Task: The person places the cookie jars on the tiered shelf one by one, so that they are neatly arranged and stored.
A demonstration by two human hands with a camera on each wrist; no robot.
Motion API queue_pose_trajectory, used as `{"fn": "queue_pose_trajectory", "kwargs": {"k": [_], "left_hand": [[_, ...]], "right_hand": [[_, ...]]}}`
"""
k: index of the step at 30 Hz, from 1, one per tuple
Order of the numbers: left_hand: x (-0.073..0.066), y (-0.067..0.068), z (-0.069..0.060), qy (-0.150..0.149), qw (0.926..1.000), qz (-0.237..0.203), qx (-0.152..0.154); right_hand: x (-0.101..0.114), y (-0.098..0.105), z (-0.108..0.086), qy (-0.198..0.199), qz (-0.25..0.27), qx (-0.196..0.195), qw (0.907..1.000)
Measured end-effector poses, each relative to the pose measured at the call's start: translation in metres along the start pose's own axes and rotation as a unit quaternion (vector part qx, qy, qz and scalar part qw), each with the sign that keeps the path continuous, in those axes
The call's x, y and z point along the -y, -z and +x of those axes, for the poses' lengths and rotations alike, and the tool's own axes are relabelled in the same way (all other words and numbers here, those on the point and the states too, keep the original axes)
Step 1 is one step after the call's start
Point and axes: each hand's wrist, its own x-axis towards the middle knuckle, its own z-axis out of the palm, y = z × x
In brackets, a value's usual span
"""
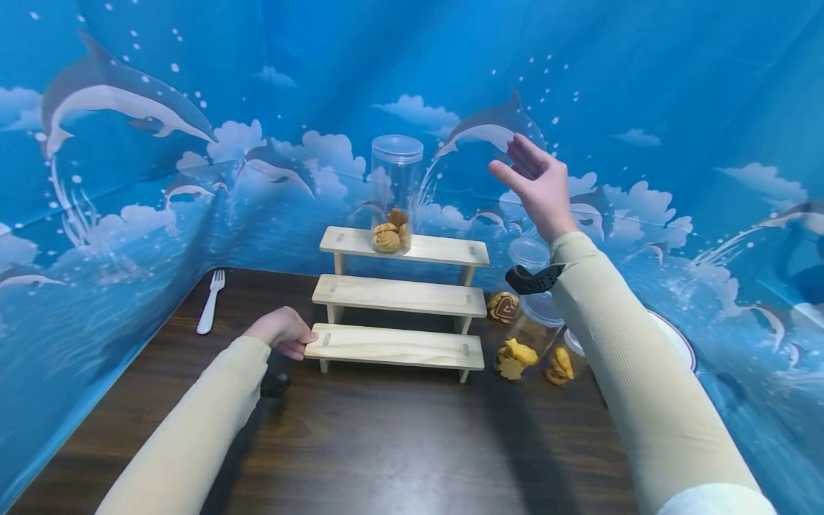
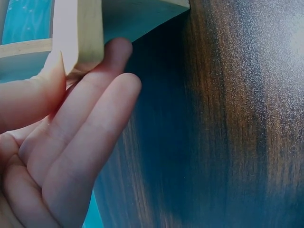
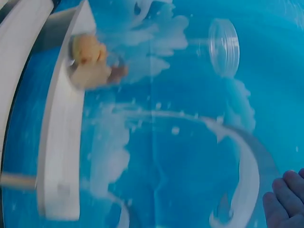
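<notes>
Presently, the wooden stand (image 1: 399,295) on the worktop (image 1: 399,443) is pinched at its lowest tier's left end by the left hand (image 1: 283,332). The tall jar (image 1: 395,194) is seated on the top tier; apart from it, the right hand (image 1: 541,187) is held raised, fingers extended. A heart-marked biscuit (image 1: 504,308) is noted at right.

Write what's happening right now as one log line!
left hand: pinches bottom shelf, left end | right hand: raised, holding nothing | tall jar: on top shelf, cookies inside | fork: on table
</notes>
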Motion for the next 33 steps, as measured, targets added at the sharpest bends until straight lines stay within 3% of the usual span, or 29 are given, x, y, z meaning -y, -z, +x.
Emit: {"fn": "queue_pose_trajectory", "kwargs": {"k": [7, 18, 25, 33], "left_hand": [[0.000, 0.000, -0.003, -0.014, 0.9998, 0.008, 0.011], [-0.001, 0.001, -0.001, -0.012, 0.9997, 0.007, 0.022], [-0.001, 0.002, -0.001, -0.007, 0.9998, 0.005, 0.016], [-0.002, 0.001, -0.002, -0.001, 0.9999, 0.007, 0.015]], "right_hand": [[-0.024, 0.047, -0.016, -0.021, -0.040, -0.022, 0.9987], [-0.066, 0.108, -0.034, -0.071, -0.087, -0.066, 0.9915], [-0.102, 0.125, -0.049, -0.108, -0.123, -0.040, 0.9857], [-0.133, 0.124, -0.063, -0.138, -0.162, -0.015, 0.9769]]}}
